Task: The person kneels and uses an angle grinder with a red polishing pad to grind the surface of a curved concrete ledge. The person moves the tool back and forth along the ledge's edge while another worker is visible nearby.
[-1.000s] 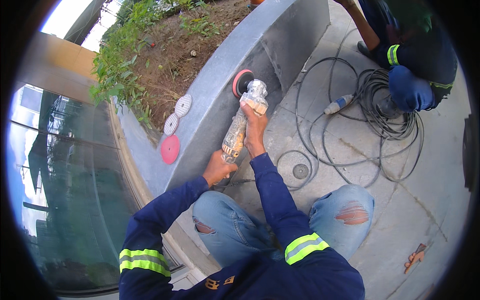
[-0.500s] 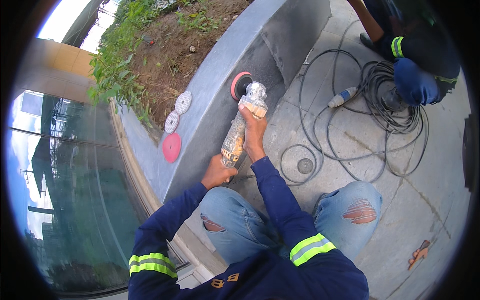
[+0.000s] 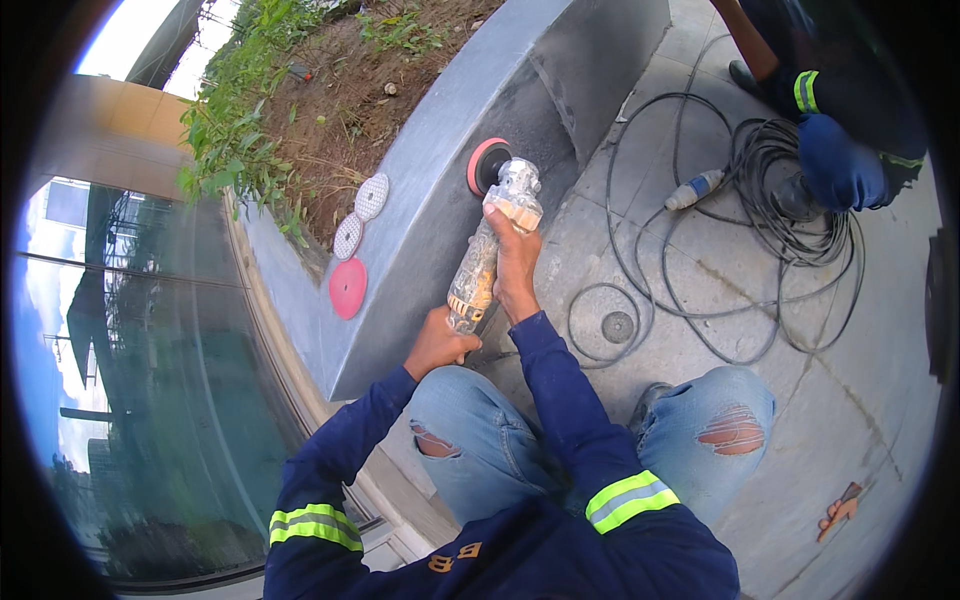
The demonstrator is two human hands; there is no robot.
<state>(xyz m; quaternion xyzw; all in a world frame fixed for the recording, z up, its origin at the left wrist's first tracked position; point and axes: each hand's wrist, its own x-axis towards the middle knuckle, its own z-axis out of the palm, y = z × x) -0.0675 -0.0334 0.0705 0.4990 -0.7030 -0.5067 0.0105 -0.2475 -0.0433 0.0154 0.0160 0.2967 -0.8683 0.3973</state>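
Note:
Both my hands are wrapped round a dusty yellow angle grinder [image 3: 473, 282]. At its rear end is my left hand [image 3: 438, 343], closed on the body. My right hand [image 3: 515, 262] grips it just behind the metal head. The grinder's round pad [image 3: 487, 167], black with a pink edge, is against or very near the side face of the grey planter wall [image 3: 440, 200]; I cannot tell which. On the wall's top lie two white dotted polishing pads [image 3: 371, 196] and a pink disc [image 3: 348, 288].
A coiled black cable [image 3: 750, 190] with a blue-and-white connector [image 3: 693, 190] lies on the grey paving at right. Another person [image 3: 845, 130] crouches beside it. A round floor drain [image 3: 617, 326] is near my knee. Glass panels [image 3: 170, 400] stand at left; soil and plants [image 3: 330, 110] fill the planter.
The whole view has shifted slightly, moving the scene a little to the right. My hands keep the same hold on the grinder, with its pad at nearly the same spot on the wall.

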